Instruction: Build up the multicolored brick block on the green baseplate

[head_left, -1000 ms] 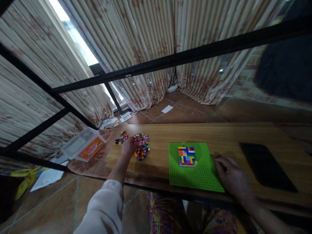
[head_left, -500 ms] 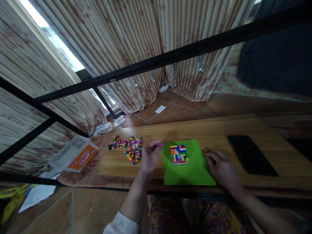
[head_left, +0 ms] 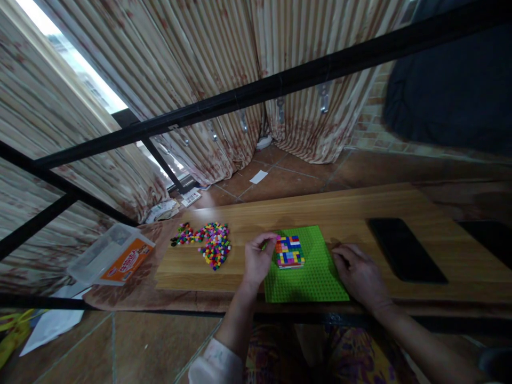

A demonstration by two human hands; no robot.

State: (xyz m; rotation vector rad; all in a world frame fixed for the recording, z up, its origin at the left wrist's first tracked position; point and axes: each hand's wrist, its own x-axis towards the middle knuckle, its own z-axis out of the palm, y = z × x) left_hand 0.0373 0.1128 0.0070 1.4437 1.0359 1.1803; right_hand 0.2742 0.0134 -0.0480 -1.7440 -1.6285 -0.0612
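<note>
My left hand (head_left: pixel 259 258) pinches a small magenta brick (head_left: pixel 277 237) between thumb and fingertips. It holds this brick at the far left corner of a square, multicoloured block of toy bricks (head_left: pixel 290 252); whether the two touch I cannot tell. Under the block lies a green studded baseplate (head_left: pixel 320 277). My right hand (head_left: pixel 358 272) rests by the baseplate's right edge, fingers curled in and thumb close to the index finger. Nothing shows in it. Left of my left hand, a heap of loose small bricks (head_left: pixel 216 242) is spread on the wooden board (head_left: pixel 320 210).
A black phone-like slab (head_left: pixel 406 249) lies on the board's right part. At the left end stands a clear plastic box (head_left: pixel 106 248) with an orange label. A black metal bar (head_left: pixel 240 98) crosses beyond the board, before striped curtains (head_left: pixel 216 48).
My left hand has moved right, bringing the magenta brick from beside the baseplate's far left corner to the block's corner. My right hand stays by the baseplate. The view has shifted slightly.
</note>
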